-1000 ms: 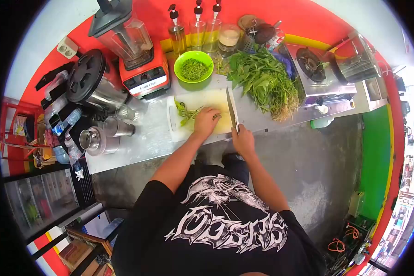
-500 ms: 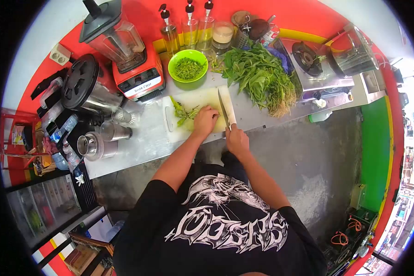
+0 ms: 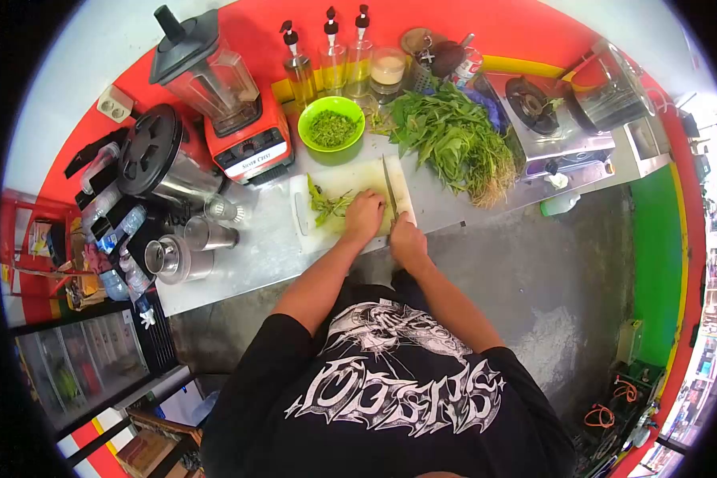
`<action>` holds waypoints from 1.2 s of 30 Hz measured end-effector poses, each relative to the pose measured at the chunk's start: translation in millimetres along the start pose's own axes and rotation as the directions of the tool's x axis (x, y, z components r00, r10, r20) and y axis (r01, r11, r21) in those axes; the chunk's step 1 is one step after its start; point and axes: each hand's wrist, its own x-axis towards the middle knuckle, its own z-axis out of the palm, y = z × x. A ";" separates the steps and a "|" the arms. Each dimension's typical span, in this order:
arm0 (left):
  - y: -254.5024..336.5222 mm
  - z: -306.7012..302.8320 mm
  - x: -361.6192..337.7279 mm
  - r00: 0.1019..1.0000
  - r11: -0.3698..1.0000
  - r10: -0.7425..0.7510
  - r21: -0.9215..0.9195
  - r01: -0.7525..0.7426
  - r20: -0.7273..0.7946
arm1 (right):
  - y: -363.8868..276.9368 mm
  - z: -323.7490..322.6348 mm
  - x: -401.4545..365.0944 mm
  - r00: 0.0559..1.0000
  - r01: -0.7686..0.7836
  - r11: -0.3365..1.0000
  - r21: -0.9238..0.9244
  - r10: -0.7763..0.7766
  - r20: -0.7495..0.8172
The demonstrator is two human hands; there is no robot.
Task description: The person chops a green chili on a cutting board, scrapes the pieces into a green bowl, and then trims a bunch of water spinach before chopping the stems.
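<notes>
My left hand (image 3: pixel 364 216) presses down on a bunch of leafy greens (image 3: pixel 327 205) lying on the white cutting board (image 3: pixel 350 176), its fingers curled over the stalk end. In my right hand (image 3: pixel 409 242) is the handle of a kitchen knife (image 3: pixel 389 185). The blade points away from me, just right of my left fingers. Behind the board, finely chopped greens (image 3: pixel 331 127) fill part of a lime-green bowl (image 3: pixel 334 156). A large heap of leafy stems with roots (image 3: pixel 454 139) lies to the right of the board.
A red blender (image 3: pixel 251 143) and a lidded metal container (image 3: pixel 175 171) stand at the left, near metal cups (image 3: pixel 207 233). Pump bottles (image 3: pixel 334 68) line the back wall. On the right is a gas stove (image 3: pixel 562 147). The metal counter's front edge (image 3: pixel 251 280) runs before me.
The camera view has shifted slightly, so the counter and its items appear a little lower and further right. Both hands keep nearly the same places on the board.
</notes>
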 end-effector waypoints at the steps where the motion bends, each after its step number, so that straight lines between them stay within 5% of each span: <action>1: 0.5 -1.2 0.4 1.000 1.000 0.012 0.000 -0.012 -0.003 | -0.2 -2.6 1.3 1.000 -0.006 1.000 -0.008 0.006 0.003; 8: -1.7 -42.8 -5.1 0.997 0.975 0.057 -0.211 -0.066 -0.048 | 7.6 -16.1 1.3 0.998 -0.037 0.995 0.089 0.033 0.046; 16: -25.9 -65.3 -14.0 0.970 0.994 -0.006 -0.106 0.032 0.243 | 4.9 -14.9 -4.3 1.000 0.000 0.992 0.124 0.000 0.001; 20: -23.7 -47.0 -14.1 0.996 0.982 -0.046 -0.181 0.059 0.074 | 4.5 -16.2 -9.0 1.000 0.018 0.991 0.131 -0.017 -0.007; 22: -23.5 -40.0 -10.4 0.987 0.992 0.123 0.011 -0.122 -0.107 | 7.2 -14.8 -10.8 0.999 0.028 0.988 0.149 -0.024 -0.026; 28: -18.0 -24.7 4.6 0.988 0.977 0.152 0.153 -0.151 0.006 | 12.9 -22.2 -13.7 0.997 0.042 0.995 0.093 -0.036 -0.069; 36: -6.3 -1.1 15.1 0.990 0.990 0.140 0.022 -0.140 -0.016 | 6.8 -26.5 -9.3 0.999 0.008 1.000 0.009 -0.008 -0.051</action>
